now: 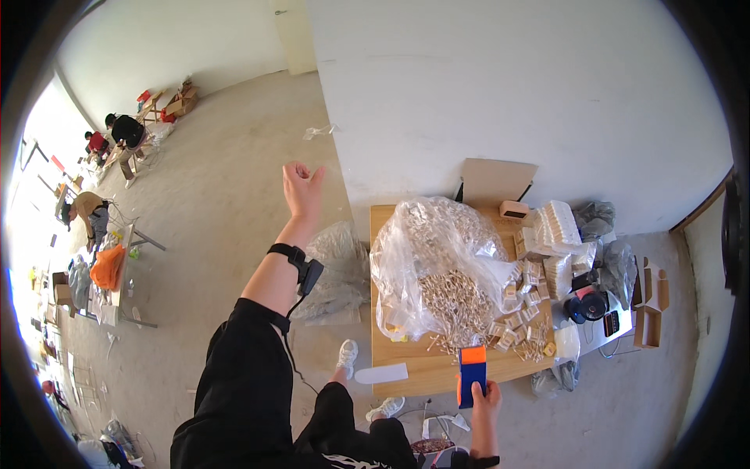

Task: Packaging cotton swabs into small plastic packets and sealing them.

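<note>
White wall [508,86], grey floor [226,156]

At 10 o'clock from centre: left hand [302,191], raised well apart from the wooden table [433,383], fingers curled, thumb standing clear. At 8 o'clock: black device [310,273] strapped round the left forearm [270,280]. At 5 o'clock: right hand [486,399], grasping a blue-and-orange block [472,375], thumb across its near end, beside the table's near edge. At 4 o'clock: clear plastic bag [406,242] on the tabletop, pale sticks [457,298] heaped at its lower side. At 3 o'clock: stacked white packs [556,225]. At 2 o'clock: cardboard panel [496,180] before the white wall [508,94]. At 9 o'clock, farther off: orange bundle [107,268]. At 10 o'clock, farther off: person in black [125,131].
</note>
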`<action>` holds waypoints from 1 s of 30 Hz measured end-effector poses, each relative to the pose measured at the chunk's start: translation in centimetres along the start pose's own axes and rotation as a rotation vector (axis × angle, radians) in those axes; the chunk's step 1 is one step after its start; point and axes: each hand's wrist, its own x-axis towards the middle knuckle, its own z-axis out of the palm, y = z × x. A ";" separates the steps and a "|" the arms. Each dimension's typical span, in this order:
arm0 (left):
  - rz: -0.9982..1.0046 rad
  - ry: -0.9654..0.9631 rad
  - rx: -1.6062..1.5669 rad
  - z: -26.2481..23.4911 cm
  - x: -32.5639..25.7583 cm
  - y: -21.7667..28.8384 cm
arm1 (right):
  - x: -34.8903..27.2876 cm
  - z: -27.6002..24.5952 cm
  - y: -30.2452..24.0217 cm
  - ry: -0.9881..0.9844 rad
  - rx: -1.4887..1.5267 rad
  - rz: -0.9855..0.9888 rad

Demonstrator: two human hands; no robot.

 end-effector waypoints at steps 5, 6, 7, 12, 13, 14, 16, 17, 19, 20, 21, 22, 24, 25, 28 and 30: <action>0.048 0.004 0.045 6.3 5.7 -6.4 | 0.4 3.8 -1.3 0.058 0.004 0.099; 0.055 -0.001 0.039 7.5 6.4 -7.3 | 0.5 4.8 -1.6 0.062 0.001 0.108; 0.053 -0.010 0.040 8.6 7.1 -8.1 | 0.6 5.7 -1.6 0.050 0.011 0.097; -0.054 -0.023 -0.056 12.7 9.8 -10.9 | 1.8 11.2 -3.3 0.044 0.019 0.149; -0.059 -0.038 -0.049 13.3 10.1 -11.5 | 2.0 12.3 -3.7 0.055 0.060 0.145; -0.036 0.003 -0.044 13.8 10.3 -12.0 | 2.1 13.2 -4.2 0.066 0.101 0.141; -0.012 0.031 -0.043 14.9 10.8 -12.9 | 2.5 14.6 -5.0 0.072 0.110 0.154; -0.008 0.015 -0.046 15.3 10.9 -13.3 | 2.4 15.0 -5.3 0.071 0.117 0.155; -0.010 -0.022 -0.053 16.0 10.8 -14.0 | 2.5 15.1 -4.9 0.082 0.101 0.194; -0.017 -0.028 0.047 16.3 10.7 -14.4 | 2.4 15.1 -4.6 0.082 0.084 0.222; -0.028 -0.050 0.150 16.4 10.0 -15.1 | 2.3 15.6 -4.5 0.126 0.091 0.197; -0.013 0.002 0.137 16.5 10.4 -16.1 | 2.2 16.0 -4.6 0.169 0.090 0.182; -0.122 -0.059 0.414 16.1 11.9 -18.1 | 2.2 16.0 -5.8 0.081 0.091 0.248; 0.060 0.057 0.389 16.1 12.3 -18.3 | 1.7 16.7 -6.8 0.196 0.053 0.255; 0.065 0.096 0.168 15.2 15.0 -19.9 | 1.8 15.1 -6.5 0.099 0.179 0.241; 0.097 0.100 0.292 12.8 16.6 -21.9 | 1.0 14.4 -6.8 0.100 0.222 0.269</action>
